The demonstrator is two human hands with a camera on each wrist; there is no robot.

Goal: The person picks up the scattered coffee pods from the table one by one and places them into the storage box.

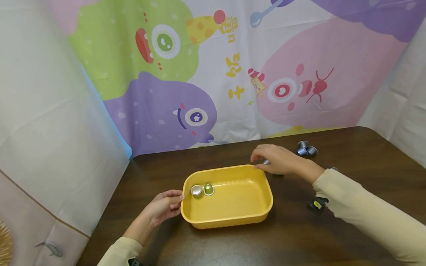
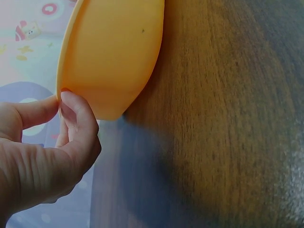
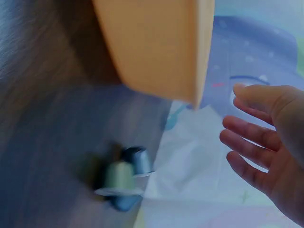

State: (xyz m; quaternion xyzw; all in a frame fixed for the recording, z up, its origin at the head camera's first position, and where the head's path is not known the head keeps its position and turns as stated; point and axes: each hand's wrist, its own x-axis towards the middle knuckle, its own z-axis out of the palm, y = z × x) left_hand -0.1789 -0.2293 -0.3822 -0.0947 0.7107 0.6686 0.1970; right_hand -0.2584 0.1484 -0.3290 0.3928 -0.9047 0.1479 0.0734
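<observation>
A tug from your left hand could drag or tip the yellow tray on the table, since its thumb and fingers are clamped on the tray's left rim. Inside, near that end, a silver-lidded capsule lies just beside a green capsule standing dome up; a jolt would probably send both rolling. Your right hand hangs by the far right corner, fingers pointing left, apart and slightly bent, with nothing between them; lowered there, the thumb could clip the rim. Loose capsules, blurred in the right wrist view, sit bunched near the tray, so a hasty pinch may scatter them. Beyond your forearm, three dark capsules huddle together
</observation>
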